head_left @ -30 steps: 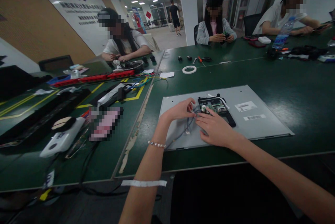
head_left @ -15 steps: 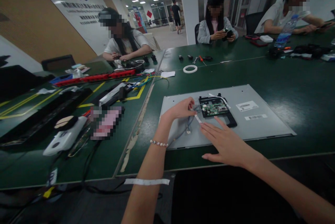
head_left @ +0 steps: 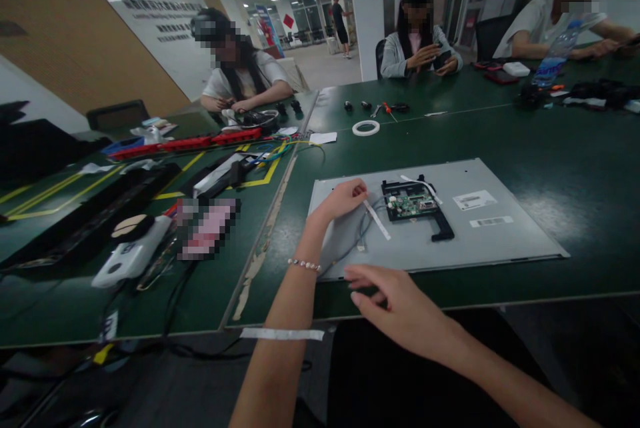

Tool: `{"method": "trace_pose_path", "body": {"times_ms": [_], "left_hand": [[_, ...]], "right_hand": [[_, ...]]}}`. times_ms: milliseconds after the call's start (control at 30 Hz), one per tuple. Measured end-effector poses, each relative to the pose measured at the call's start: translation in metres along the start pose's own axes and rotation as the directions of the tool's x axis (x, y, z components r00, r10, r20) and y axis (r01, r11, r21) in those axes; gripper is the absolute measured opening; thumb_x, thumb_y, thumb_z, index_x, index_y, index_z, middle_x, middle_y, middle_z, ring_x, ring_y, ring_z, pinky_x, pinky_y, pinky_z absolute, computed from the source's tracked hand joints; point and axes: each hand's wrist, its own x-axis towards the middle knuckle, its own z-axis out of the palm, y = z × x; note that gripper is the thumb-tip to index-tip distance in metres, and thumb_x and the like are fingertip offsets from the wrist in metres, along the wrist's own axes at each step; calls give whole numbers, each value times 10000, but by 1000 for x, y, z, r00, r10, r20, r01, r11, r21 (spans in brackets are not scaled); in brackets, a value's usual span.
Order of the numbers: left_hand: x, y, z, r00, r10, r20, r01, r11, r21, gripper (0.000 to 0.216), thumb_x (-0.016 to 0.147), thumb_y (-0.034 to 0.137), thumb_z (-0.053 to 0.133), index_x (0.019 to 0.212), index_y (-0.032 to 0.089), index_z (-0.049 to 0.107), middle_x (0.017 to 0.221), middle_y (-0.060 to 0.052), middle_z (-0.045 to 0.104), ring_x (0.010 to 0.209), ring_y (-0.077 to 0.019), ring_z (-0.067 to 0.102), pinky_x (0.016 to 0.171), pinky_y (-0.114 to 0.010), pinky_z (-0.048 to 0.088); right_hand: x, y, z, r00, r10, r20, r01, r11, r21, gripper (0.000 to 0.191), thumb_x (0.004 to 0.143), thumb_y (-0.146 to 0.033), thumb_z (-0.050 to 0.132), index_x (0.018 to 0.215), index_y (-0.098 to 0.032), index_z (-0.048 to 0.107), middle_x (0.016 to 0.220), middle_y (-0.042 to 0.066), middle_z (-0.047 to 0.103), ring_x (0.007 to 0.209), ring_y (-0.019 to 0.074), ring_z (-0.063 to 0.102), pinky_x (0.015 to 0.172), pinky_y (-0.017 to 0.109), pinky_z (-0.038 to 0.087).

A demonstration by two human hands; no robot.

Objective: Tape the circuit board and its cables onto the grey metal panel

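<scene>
A flat grey panel [head_left: 430, 241] lies on the green table, bearing a green circuit board [head_left: 410, 204] in a black plastic frame [head_left: 443, 225]. At the panel's left part, my left hand [head_left: 345, 198] has its fingers closed at the upper end of a strip of white tape [head_left: 380, 223]. The strip slants across grey wires [head_left: 350, 251] that run beside the board. My right hand [head_left: 395, 301] is held near the panel's front edge, fingers apart and nothing in them. Another white tape strip [head_left: 283, 334] is stuck across my left forearm.
A roll of white tape [head_left: 366, 128] lies behind the panel, near a screwdriver [head_left: 399, 108]. To the left are a pink phone [head_left: 213, 228], a white device [head_left: 133, 255] and a long black tray [head_left: 90, 221]. Other people sit across the table, near a water bottle [head_left: 557, 55].
My right hand has left the tape strip and drawn back toward the table's front edge. My left hand has shifted slightly left and stays at the strip's upper end.
</scene>
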Motion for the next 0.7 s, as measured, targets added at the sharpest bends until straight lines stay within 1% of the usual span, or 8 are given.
{"method": "trace_pose_path", "body": {"times_ms": [67, 167, 300, 400, 467, 567, 633, 700], "left_hand": [[1, -2, 3, 1000, 7, -21, -7, 1000, 3, 173, 843, 317, 491, 869, 169, 577, 743, -12, 615, 711, -148, 587, 698, -271, 468], [1, -5, 6, 998, 38, -53, -37, 999, 35, 136, 826, 269, 494, 872, 170, 575, 714, -2, 597, 682, -142, 572, 669, -262, 456], [1, -2, 8, 997, 45, -62, -40, 996, 83, 117, 805, 234, 498, 871, 173, 572, 694, 5, 586, 654, -139, 556, 652, -262, 444], [1, 1, 7, 997, 42, -61, -37, 995, 92, 112, 801, 223, 495, 866, 173, 572, 703, 2, 591, 659, -141, 558, 652, -262, 440], [1, 3, 7, 997, 42, -66, -36, 995, 97, 108, 797, 216, 498, 862, 173, 571, 699, 3, 590, 656, -143, 556, 645, -261, 434], [0, 5, 7, 997, 36, -68, -29, 994, 107, 101, 786, 202, 505, 856, 175, 571, 683, 6, 584, 643, -142, 549, 630, -258, 425], [0, 5, 7, 997, 45, -69, -36, 993, 116, 96, 784, 198, 508, 852, 176, 571, 675, 9, 580, 633, -141, 542, 621, -256, 417], [1, 5, 8, 996, 59, -72, -49, 991, 126, 92, 784, 192, 507, 851, 176, 567, 671, 12, 576, 623, -138, 534, 614, -254, 410]], "right_hand": [[5, -10, 22, 994, 57, 92, -71, 985, 155, 336, 910, -310, 456, 1194, -184, 583, 1093, 57, 639, 762, 114, 641, 628, 208, 517], [12, -15, 49, 975, 93, 203, -142, 959, 247, 269, 901, -344, 478, 1088, -186, 590, 936, 33, 654, 582, 77, 598, 474, 159, 445], [18, -9, 71, 939, 145, 313, -267, 880, 393, 282, 837, -399, 568, 1004, -179, 514, 759, -4, 600, 519, 85, 579, 386, 141, 418], [20, -6, 81, 932, 153, 328, -311, 804, 507, 215, 818, -332, 571, 943, -170, 504, 702, -24, 565, 498, 88, 574, 385, 154, 441], [19, -7, 82, 939, 156, 305, -310, 767, 562, 143, 824, -280, 539, 895, -157, 525, 678, -27, 556, 503, 82, 577, 414, 152, 451], [17, -12, 71, 956, 131, 264, -270, 745, 610, 149, 822, -290, 554, 846, -144, 571, 672, -20, 571, 533, 74, 584, 476, 157, 466], [16, -16, 55, 970, 120, 210, -228, 740, 633, 177, 815, -318, 579, 837, -143, 583, 667, -20, 579, 524, 66, 568, 496, 167, 467], [15, -18, 30, 982, 130, 134, -186, 743, 643, 195, 816, -339, 589, 847, -147, 578, 663, -24, 575, 510, 57, 541, 501, 174, 464]]}}
